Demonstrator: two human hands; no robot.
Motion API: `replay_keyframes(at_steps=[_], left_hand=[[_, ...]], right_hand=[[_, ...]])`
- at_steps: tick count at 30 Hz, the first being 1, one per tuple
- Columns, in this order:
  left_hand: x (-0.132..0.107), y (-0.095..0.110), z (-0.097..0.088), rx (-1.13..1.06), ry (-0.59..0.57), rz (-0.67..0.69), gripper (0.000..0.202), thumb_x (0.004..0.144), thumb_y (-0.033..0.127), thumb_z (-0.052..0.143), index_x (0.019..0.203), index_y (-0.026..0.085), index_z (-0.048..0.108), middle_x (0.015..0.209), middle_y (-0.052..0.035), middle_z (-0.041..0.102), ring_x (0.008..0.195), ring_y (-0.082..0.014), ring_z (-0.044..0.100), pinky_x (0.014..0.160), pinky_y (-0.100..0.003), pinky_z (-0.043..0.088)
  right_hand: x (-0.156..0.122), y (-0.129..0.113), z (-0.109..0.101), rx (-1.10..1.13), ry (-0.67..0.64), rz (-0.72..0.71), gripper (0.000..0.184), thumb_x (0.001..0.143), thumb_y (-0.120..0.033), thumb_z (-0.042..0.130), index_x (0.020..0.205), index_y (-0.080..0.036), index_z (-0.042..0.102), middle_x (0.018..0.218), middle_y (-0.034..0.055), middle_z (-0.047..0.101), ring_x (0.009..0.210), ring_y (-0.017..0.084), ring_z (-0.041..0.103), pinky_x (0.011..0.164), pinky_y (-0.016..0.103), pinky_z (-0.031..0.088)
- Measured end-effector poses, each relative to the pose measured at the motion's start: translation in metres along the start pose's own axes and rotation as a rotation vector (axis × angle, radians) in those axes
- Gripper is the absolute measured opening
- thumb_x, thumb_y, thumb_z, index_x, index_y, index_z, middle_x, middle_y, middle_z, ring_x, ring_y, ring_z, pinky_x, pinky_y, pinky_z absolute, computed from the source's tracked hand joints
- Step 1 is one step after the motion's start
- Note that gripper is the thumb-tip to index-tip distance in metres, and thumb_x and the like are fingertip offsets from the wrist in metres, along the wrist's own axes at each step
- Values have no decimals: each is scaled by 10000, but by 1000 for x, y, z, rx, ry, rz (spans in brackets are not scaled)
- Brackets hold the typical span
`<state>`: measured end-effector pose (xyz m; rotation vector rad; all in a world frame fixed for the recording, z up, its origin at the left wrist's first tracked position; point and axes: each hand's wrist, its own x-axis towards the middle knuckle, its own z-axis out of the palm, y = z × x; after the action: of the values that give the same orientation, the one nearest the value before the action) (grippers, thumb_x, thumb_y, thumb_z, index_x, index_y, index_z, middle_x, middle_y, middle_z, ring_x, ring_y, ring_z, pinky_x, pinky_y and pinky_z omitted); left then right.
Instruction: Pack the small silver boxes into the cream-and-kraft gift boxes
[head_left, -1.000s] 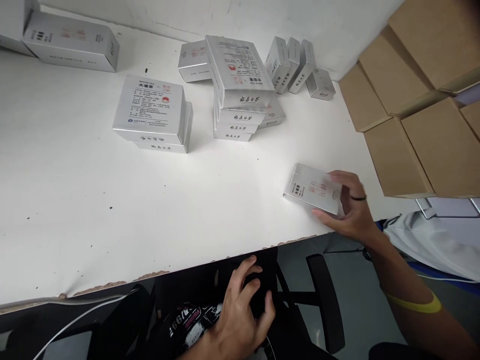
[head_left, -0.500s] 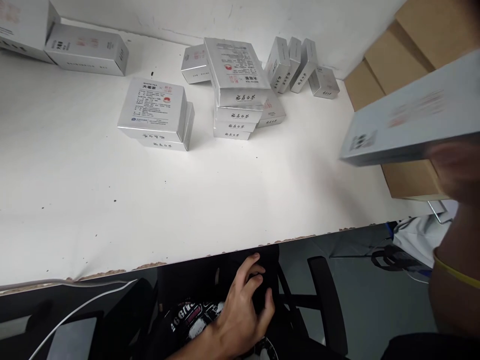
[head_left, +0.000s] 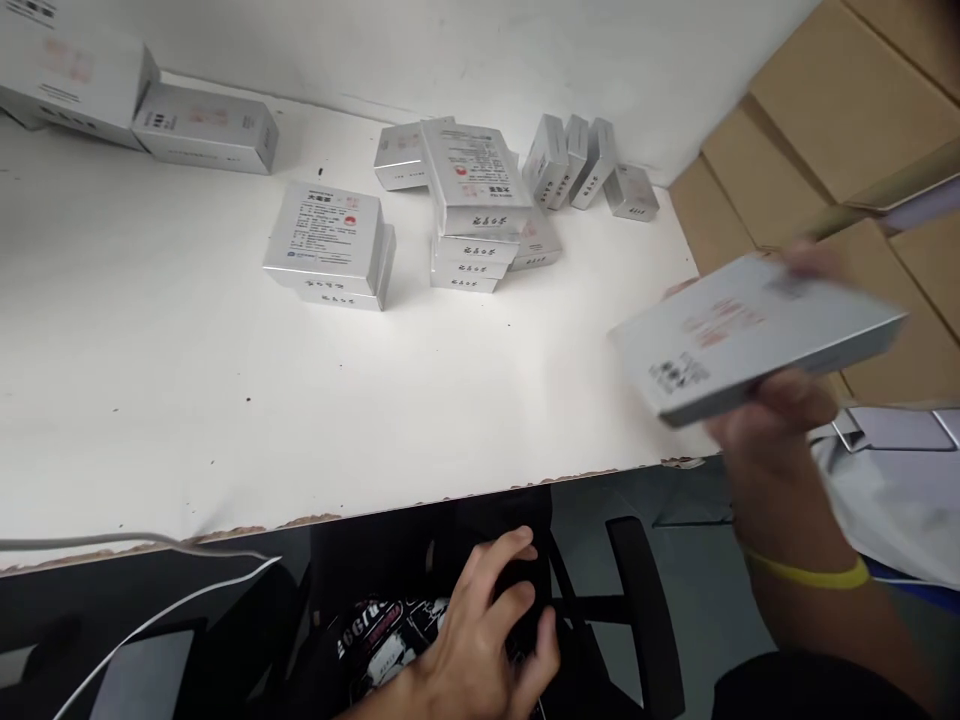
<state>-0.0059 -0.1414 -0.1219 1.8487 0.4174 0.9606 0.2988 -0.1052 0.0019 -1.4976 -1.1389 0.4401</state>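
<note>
My right hand (head_left: pixel 772 420) holds a flat silver box (head_left: pixel 750 335) in the air above the right end of the white table (head_left: pixel 187 400), blurred by motion, with a yellow band on the wrist. My left hand (head_left: pixel 487 630) rests below the table edge on my lap, fingers curled on a dark object I cannot make out. Farther back on the table lie a pair of stacked silver boxes (head_left: pixel 330 245) and a taller pile of silver boxes (head_left: pixel 472 210).
Several small silver boxes (head_left: pixel 577 160) stand near the wall, and larger ones (head_left: pixel 202 125) sit at the back left. Brown cardboard cartons (head_left: pixel 817 150) are stacked to the right. A black chair arm (head_left: pixel 637 600) and a white cable (head_left: pixel 150 620) lie below the table edge.
My right hand picked the silver box up from the table's front right, lifted it high to the right, and now holds it lower, over the table's right end. The left hand barely moved.
</note>
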Motion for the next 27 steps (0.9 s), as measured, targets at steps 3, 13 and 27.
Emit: replay_keyframes(at_steps=[3,13,27], left_hand=[[33,14,-21,-156,130,-132,819,808,130,820,1469,252,351,1542,-166,376,1375,-316,525,1129,-489,530],[114,37,-88,-1082,160,-763,347,1043,389,596,1286,141,617,1325,-171,674,1217,-318,669,968,-462,619],[106,22,-108,220,245,-174,317,986,156,622,1292,183,542,907,18,628,730,-77,533,654,-189,480]], right_hand=[[-33,9,45,337,-127,32,805,767,-542,777,1471,-431,403,1308,58,603,1280,313,582,1031,512,557],[-67,-6,117,393,-416,67,932,899,-225,737,1563,-529,158,1673,22,320,1468,288,466,1059,547,583],[-48,-26,145,59,-328,13,1059,703,-507,922,1509,-405,244,1645,81,255,1533,325,327,1235,578,392]])
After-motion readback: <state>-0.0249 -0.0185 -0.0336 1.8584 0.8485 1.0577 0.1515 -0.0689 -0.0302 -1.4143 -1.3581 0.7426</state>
